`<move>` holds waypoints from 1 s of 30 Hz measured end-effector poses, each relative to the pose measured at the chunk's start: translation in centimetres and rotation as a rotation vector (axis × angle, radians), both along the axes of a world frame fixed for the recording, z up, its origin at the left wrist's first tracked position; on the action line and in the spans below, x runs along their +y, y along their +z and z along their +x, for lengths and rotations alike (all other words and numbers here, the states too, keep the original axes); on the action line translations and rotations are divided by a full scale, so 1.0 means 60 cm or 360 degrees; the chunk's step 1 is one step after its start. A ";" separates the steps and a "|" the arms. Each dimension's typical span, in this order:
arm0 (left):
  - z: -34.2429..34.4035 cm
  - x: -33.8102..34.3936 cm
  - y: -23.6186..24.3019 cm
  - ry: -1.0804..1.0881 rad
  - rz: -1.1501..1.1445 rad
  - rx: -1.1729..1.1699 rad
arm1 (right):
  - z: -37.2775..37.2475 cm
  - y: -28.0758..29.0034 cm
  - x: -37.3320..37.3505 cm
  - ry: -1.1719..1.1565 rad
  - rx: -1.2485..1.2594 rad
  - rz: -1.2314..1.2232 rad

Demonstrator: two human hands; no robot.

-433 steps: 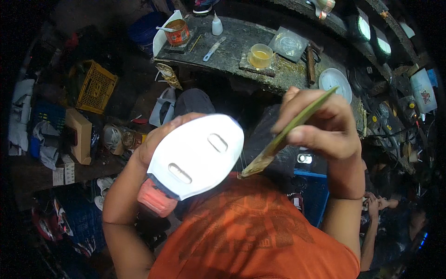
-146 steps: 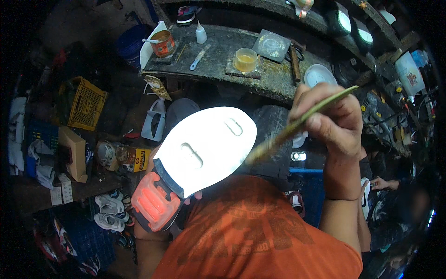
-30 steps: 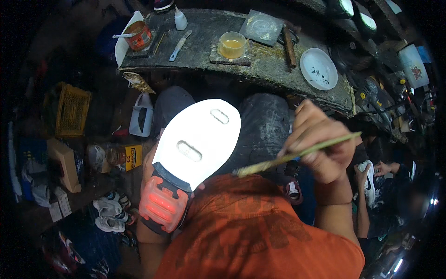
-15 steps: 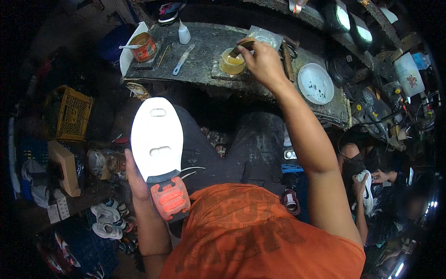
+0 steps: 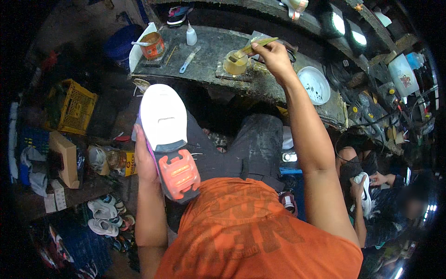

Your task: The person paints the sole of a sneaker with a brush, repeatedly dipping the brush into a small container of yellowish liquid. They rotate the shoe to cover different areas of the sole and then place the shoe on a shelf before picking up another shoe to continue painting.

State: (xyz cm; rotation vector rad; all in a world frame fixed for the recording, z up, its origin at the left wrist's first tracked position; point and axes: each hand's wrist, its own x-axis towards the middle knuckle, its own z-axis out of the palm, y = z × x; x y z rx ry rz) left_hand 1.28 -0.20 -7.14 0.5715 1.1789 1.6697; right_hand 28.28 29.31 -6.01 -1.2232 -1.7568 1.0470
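Note:
My left hand (image 5: pixel 146 160) is wrapped round the side of a shoe (image 5: pixel 163 109), sole up, above my left thigh. Its sole is white at the front, with a translucent orange-pink heel piece (image 5: pixel 179 174) and a dark band between them. Above the bench, my right hand (image 5: pixel 275 59) pinches the wooden handle of a flat brush (image 5: pixel 243 52). The brush slants down to the left, its bristle end inside the mouth of a small cup (image 5: pixel 236 68) of yellowish liquid. My fingertips hide part of the handle.
On the bench (image 5: pixel 213 42) stand an orange tin (image 5: pixel 153 50), a white squeeze bottle (image 5: pixel 191 36), a spatula (image 5: pixel 189 60) and a white bowl (image 5: pixel 314 86). A yellow crate (image 5: pixel 80 109) and several shoes (image 5: pixel 103 217) are at left. Another person holds a white shoe (image 5: pixel 362 191) at right.
The brush handle has tipped over to the right and shows more of its length; its bristle end is still at the cup. The shoe has tilted and moved slightly up and right.

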 end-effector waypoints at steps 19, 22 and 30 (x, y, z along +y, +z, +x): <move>0.060 0.051 0.036 -0.0521 0.0347 0.0266 | 0.011 0.144 -0.317 0.0291 0.1172 -0.0246; 0.076 0.038 0.058 -0.0491 0.0523 0.0340 | -0.001 0.153 -0.382 0.0125 0.1057 -0.0084; 0.091 0.027 0.060 -0.0284 0.0676 0.0697 | 0.001 0.157 -0.427 -0.0130 0.1066 0.0332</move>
